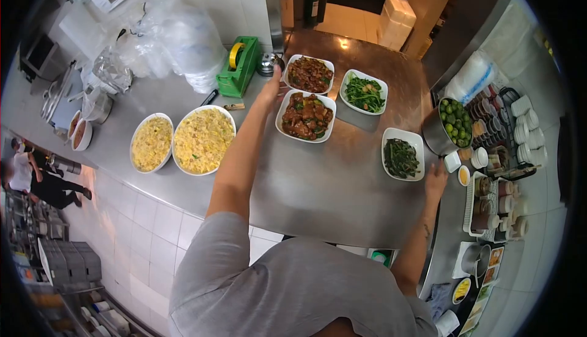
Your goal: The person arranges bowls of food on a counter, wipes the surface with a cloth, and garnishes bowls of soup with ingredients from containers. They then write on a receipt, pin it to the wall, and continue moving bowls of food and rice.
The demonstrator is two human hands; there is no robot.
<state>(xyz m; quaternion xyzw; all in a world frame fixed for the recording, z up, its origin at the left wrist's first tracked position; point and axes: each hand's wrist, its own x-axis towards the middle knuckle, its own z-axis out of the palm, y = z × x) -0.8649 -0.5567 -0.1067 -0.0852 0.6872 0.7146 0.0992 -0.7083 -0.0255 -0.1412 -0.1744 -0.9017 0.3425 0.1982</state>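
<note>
My left hand (273, 87) is at the left edge of two square white dishes of brown saucy meat, the far one (310, 74) and the near one (306, 116). Its fingers are apart. My right hand (436, 179) is beside the right edge of a white dish of dark green vegetables (402, 154); its fingers are partly hidden and too small to read. Behind, a dish of bright green leaves (364, 92) stands on the steel counter (306, 190). Two oval bowls of yellow fried rice, one (151, 144) beside the other (203, 140), sit at the left.
A green tape dispenser (237, 68), a bell (269, 64) and plastic bags (177, 37) are at the back left. On the right are a pot of green limes (449, 126), sauce cups and a white basket (480, 205). A person (46, 178) is at the far left.
</note>
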